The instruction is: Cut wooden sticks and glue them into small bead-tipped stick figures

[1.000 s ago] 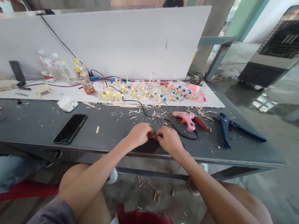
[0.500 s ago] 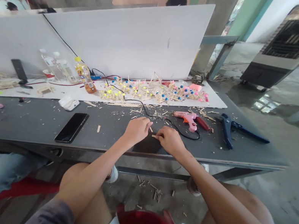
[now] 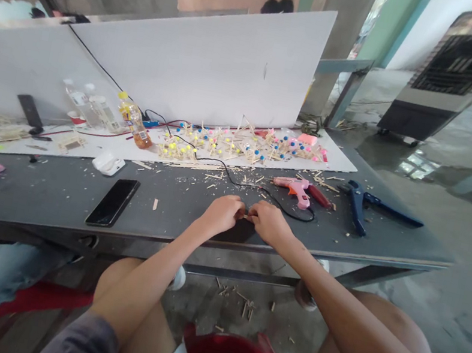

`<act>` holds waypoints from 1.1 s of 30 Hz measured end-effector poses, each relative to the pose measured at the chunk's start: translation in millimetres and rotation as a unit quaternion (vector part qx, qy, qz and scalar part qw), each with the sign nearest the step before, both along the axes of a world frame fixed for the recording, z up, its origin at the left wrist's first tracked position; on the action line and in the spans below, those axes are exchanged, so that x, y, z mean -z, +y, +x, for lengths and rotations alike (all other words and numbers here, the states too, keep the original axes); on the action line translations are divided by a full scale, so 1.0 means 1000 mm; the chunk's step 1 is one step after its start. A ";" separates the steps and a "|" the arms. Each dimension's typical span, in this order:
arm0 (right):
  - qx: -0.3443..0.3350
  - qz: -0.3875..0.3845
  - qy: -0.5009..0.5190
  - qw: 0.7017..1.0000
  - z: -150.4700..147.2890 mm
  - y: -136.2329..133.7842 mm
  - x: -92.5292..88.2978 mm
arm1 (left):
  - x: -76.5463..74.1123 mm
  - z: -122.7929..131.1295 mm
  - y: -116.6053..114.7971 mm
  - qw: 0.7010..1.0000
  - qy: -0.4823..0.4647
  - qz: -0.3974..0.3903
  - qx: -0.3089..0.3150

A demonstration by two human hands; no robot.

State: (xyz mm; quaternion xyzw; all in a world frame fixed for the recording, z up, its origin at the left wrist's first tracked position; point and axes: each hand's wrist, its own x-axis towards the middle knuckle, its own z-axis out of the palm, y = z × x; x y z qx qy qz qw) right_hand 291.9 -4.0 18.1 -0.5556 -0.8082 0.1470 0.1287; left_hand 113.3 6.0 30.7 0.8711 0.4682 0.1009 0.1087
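Over the front part of the dark table, my left hand [image 3: 224, 213] and my right hand [image 3: 268, 220] meet fingertip to fingertip. Both are closed in a pinch. A short piece of wooden stick [image 3: 246, 217] shows in the narrow gap between them. My fingers hide most of what they pinch, so I cannot tell how the pieces touch. Another short wooden stick [image 3: 155, 204] lies to the left of my hands. Behind my right hand rests a pink glue gun [image 3: 300, 190] with its black cord.
Blue cutters [image 3: 357, 205] lie at the right. A black phone [image 3: 113, 202] and a white case [image 3: 108, 162] are on the left. Stick models with coloured balls [image 3: 223, 143] crowd the white board at the back, beside a drink bottle [image 3: 139, 126]. Someone's jeans-clad leg [image 3: 12, 277] is at lower left.
My left hand has come down and right, bringing its small wooden stick against the fingers of my right hand. My right hand has hardly moved.
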 end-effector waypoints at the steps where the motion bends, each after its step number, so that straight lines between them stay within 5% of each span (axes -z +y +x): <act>1: -0.003 -0.001 -0.009 1.000 0.000 0.000 0.000 | 0.000 0.001 0.000 1.000 0.008 0.005 0.003; 17: -0.057 0.027 -0.128 0.990 -0.006 -0.010 0.002 | 0.000 -0.002 0.000 0.998 0.054 0.013 0.043; 33: -0.021 0.039 0.005 0.999 0.002 -0.002 0.003 | -0.004 -0.005 -0.004 0.999 0.038 0.025 0.007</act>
